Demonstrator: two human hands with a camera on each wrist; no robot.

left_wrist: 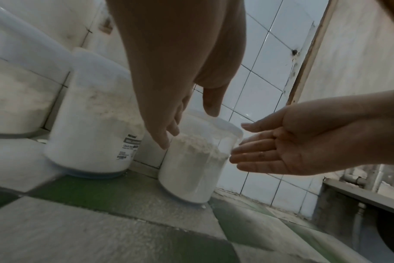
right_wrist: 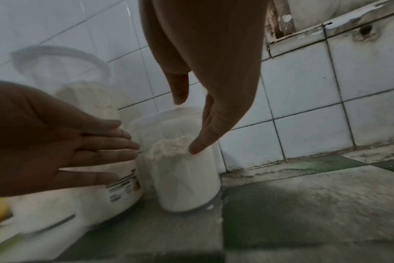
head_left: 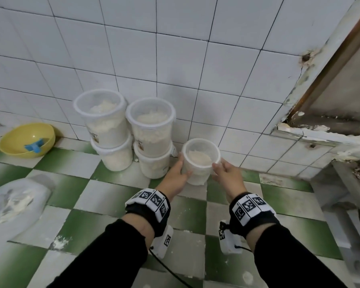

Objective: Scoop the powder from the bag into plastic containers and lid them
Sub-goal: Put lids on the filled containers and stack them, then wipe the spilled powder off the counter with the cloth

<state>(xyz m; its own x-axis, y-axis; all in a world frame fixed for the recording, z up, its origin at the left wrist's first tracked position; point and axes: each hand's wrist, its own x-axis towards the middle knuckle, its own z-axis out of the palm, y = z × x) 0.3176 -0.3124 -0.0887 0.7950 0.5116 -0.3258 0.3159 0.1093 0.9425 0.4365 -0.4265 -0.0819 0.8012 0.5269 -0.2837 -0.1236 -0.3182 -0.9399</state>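
Note:
A small clear plastic container half full of white powder stands on the floor by the tiled wall, with a clear lid on top. My left hand lies along its left side and my right hand along its right side, fingers straight on both. In the left wrist view the left hand points down beside the container, thumb over the lid rim. In the right wrist view the right hand touches the container near the powder line. The powder bag lies at the left.
Two stacks of lidded, filled containers stand against the wall just left of my hands. Further left is a yellow bowl holding a blue scoop. A concrete ledge sits at the right. The floor has green and white tiles dusted with powder.

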